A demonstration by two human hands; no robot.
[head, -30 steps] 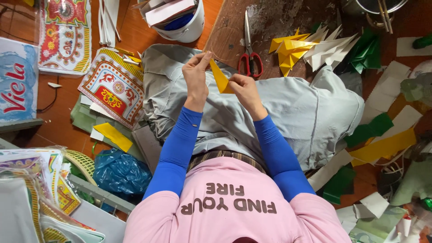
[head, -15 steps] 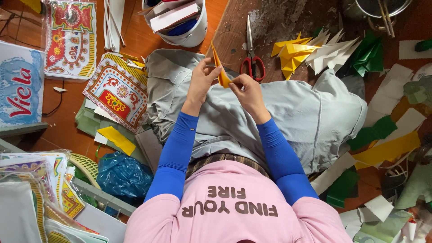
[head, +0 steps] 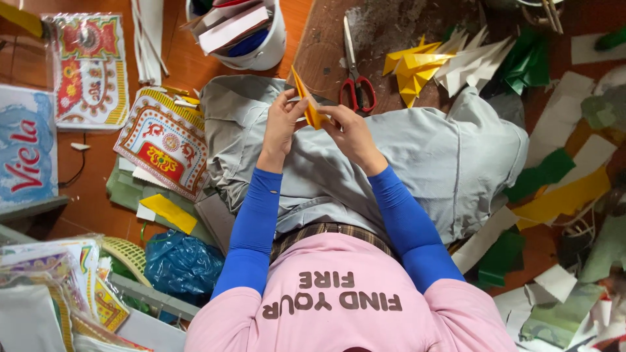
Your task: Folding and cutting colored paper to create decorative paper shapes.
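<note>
A small piece of yellow-orange folded paper (head: 305,98) is held between both hands above my lap. My left hand (head: 282,122) pinches its left side, fingers closed on the fold. My right hand (head: 349,130) grips its lower right part. The paper stands up as a narrow pointed strip. Below the hands lie my grey trousers (head: 417,156), and my blue sleeves run back to a pink shirt.
Red-handled scissors (head: 355,81) lie on a brown board just beyond the hands. A pile of folded yellow, white and green papers (head: 456,62) sits at the back right. A white bucket (head: 251,36) of card stands at the back. Printed packets and paper scraps litter both sides.
The paper has been folded from a wider triangle into a narrower upright strip. Both hands have shifted slightly and stay on it.
</note>
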